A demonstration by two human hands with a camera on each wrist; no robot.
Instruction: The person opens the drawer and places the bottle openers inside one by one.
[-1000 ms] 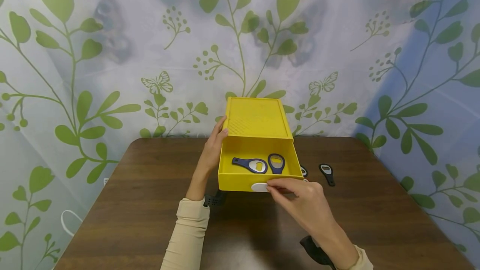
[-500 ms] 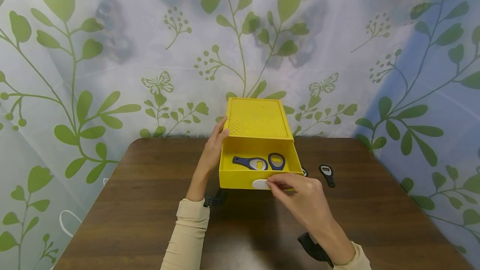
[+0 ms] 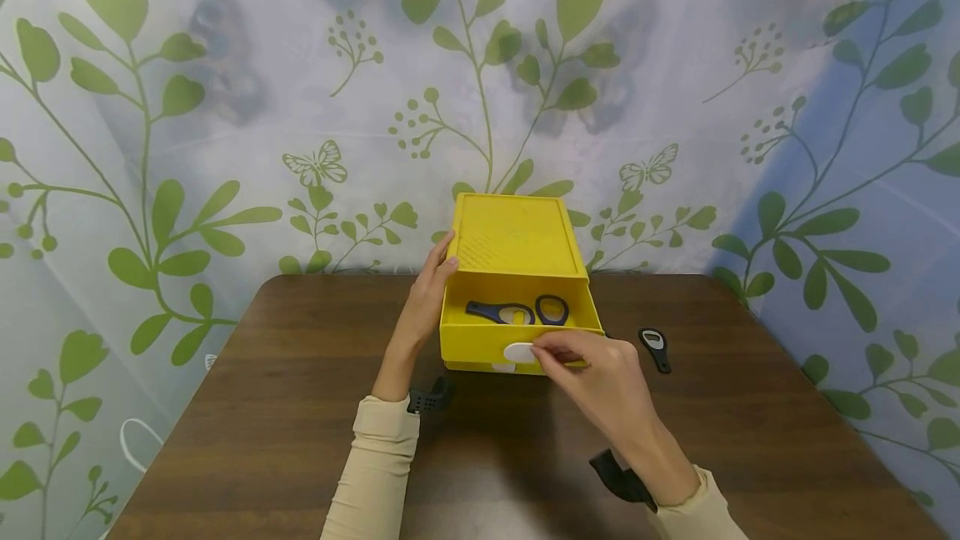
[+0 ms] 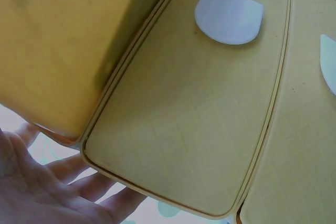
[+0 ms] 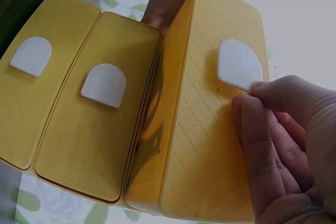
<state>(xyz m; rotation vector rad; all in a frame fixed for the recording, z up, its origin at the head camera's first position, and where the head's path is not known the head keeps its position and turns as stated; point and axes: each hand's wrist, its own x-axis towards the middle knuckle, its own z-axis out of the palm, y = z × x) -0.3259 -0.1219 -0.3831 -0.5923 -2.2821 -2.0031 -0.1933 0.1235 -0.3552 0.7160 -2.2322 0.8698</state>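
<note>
The right grip (image 3: pixel 602 373) pinches the white rounded tab (image 3: pixel 518 352) of the yellow plastic drawer (image 3: pixel 474 342), partly out of its yellow plastic cabinet (image 3: pixel 517 232) on the brown worktop (image 3: pixel 322 357). The left grip (image 3: pixel 427 298) lies outstretched against the cabinet. The drawer seems light, stiff, best held by this tab.

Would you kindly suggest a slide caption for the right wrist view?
Right hand pinching the white tab of an open yellow drawer, beside two shut drawers.
</note>
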